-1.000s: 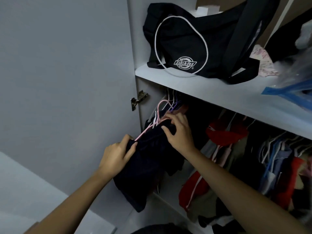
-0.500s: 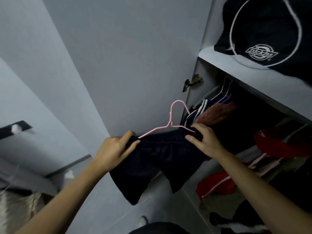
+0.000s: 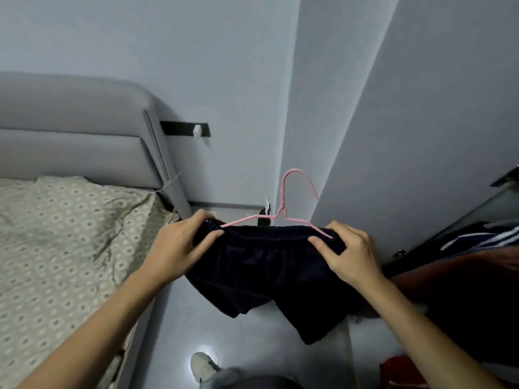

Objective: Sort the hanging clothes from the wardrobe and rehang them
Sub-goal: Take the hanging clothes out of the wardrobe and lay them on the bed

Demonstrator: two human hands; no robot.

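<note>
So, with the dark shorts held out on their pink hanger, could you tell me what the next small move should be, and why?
Probably carry them left and lay them on the bed. The left hand and right hand grip the dark shorts by the waistband ends, on the pink hanger, clear of the wardrobe, and the bed lies close by as a sorting surface.

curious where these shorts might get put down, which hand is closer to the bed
Left. The left hand grips the shorts beside the bed; the right hand grips their far end, toward the wardrobe.

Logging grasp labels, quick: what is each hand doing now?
Left hand: grips the dark shorts at the waistband.
Right hand: grips the waistband's other end.
</note>
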